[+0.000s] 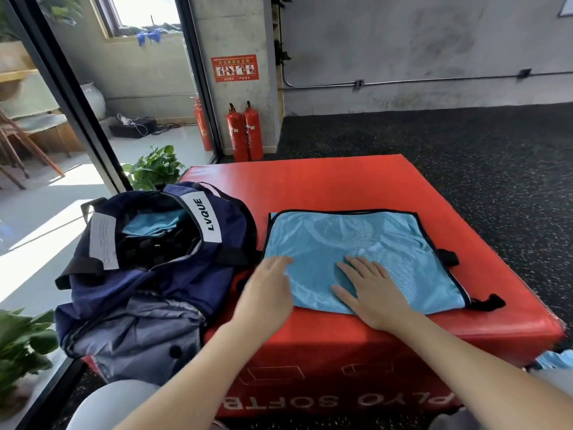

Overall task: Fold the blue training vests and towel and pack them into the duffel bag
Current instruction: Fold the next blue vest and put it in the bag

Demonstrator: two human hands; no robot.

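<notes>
A light blue mesh training vest (pixel 356 243) with black trim lies folded flat on the red soft box (pixel 310 184). My right hand (pixel 372 290) presses flat on the vest's near edge, fingers spread. At the vest's left edge my left hand (pixel 266 293) hovers or touches with straight fingers. The navy duffel bag (pixel 155 274) sits open on the left of the box. Inside it lies a folded blue cloth (pixel 152 225).
A potted plant (pixel 155 169) stands behind the bag and another plant (pixel 21 342) at the lower left by a glass wall. Red fire extinguishers (pixel 245 131) stand by the far wall. More blue fabric (pixel 555 360) shows at the right edge. Dark speckled floor surrounds the box.
</notes>
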